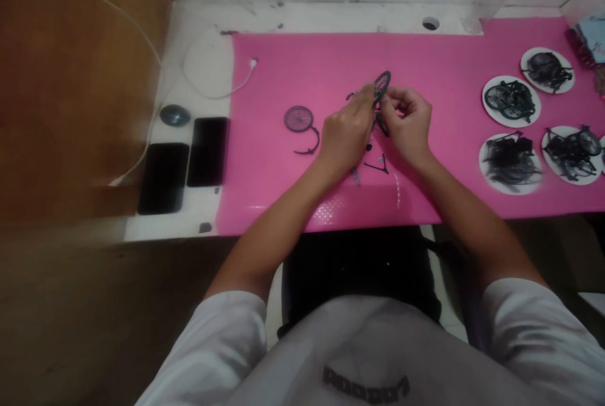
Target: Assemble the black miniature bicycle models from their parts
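Both hands meet over the pink mat (pixel 265 191). My left hand (pixel 348 125) is closed on a model bicycle part with a dark wheel (pixel 383 83) that sticks up above the fingers. My right hand (pixel 409 119) pinches at the same part from the right, its fingertips close to the wheel; what exactly it grips is hidden. To the left lies a loose spoked wheel (pixel 299 118), with a curved black mudguard-like piece (pixel 309 144) just below it. Small black parts, one of them a V-shaped piece (pixel 377 165), rest below the hands.
White plates with black model bicycle parts stand at the right, one plate (pixel 486 173) nearest the hands. Two dark phones, one a black phone (pixel 208 151), lie left of the mat beside a dark oval object (pixel 174 115). A white cable (pixel 222 96) crosses the mat's left edge.
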Available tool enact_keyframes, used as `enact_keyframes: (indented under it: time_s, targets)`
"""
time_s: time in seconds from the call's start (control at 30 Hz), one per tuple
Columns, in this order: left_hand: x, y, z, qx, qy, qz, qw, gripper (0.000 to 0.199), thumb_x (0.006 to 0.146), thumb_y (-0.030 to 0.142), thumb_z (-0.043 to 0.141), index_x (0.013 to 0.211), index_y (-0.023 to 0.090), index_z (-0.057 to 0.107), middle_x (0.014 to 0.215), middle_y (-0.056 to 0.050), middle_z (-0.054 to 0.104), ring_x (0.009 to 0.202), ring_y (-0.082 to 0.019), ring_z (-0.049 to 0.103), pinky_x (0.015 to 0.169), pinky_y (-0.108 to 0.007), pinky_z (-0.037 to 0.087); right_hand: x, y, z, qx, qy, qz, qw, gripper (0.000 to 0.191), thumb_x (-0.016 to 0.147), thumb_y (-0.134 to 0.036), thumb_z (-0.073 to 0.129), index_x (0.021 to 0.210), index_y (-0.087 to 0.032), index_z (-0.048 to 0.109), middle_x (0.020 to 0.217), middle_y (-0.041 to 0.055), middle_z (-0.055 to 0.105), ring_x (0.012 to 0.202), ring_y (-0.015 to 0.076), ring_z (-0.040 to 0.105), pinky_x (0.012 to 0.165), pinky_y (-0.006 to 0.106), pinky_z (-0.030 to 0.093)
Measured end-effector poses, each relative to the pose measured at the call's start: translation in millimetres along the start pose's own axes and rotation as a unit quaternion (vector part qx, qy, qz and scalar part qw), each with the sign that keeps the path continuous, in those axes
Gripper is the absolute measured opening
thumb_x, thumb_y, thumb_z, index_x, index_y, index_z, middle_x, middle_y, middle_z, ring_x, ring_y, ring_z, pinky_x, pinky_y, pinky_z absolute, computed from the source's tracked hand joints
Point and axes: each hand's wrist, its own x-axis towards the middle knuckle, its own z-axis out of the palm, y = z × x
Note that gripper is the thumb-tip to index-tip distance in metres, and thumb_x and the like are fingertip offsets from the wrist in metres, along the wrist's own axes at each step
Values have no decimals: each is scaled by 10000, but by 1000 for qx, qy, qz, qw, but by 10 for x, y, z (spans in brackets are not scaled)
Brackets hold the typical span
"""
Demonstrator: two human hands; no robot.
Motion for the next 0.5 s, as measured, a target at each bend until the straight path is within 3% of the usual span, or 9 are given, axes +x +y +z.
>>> enact_keyframes:
  time_s: [0.1, 0.23, 0.4, 0.5]
  targets:
    - [-19, 27, -8, -10, 14, -8, 1000, 563, 1208, 435, 507, 1749, 285, 555, 1499, -144, 817, 1219, -276, 830, 944, -356, 664, -9, -86, -76, -114, 34, -109, 987, 503, 1131, -754, 591, 1153, -279, 755, 918, 37, 723, 875, 239, 723, 885, 476, 660]
    - [-22, 57, -10, -36, 25, -17, 999, 574, 1202, 459, 521, 1728, 244, 598, 1345, -147, 870, 1040, -251, 825, 890, -345, 625, 57, -132, -180, -207, 29, -208, 955, 375, 1183, -602, 539, 1127, -309, 766, 833, 29, 695, 848, 259, 694, 909, 523, 640]
    - [-8, 55, -10, -41, 14, -18, 999, 609, 1218, 530, 467, 1726, 219, 597, 1348, -163, 866, 1027, -255, 818, 884, -357, 614, 89, -36, -205, -206, -21, -142, 968, 359, 1172, -647, 576, 1192, -329, 741, 945, 54, 737, 1068, 295, 739, 1047, 542, 633]
    - [-8, 44, -14, -43, 8, -16, 999, 611, 1216, 555, 459, 1705, 224, 619, 1326, -163, 869, 1031, -262, 825, 876, -360, 616, 58, 16, -176, -183, -18, -124, 975, 442, 1174, -681, 555, 1210, -279, 737, 982, 55, 740, 1067, 283, 757, 1047, 531, 649]
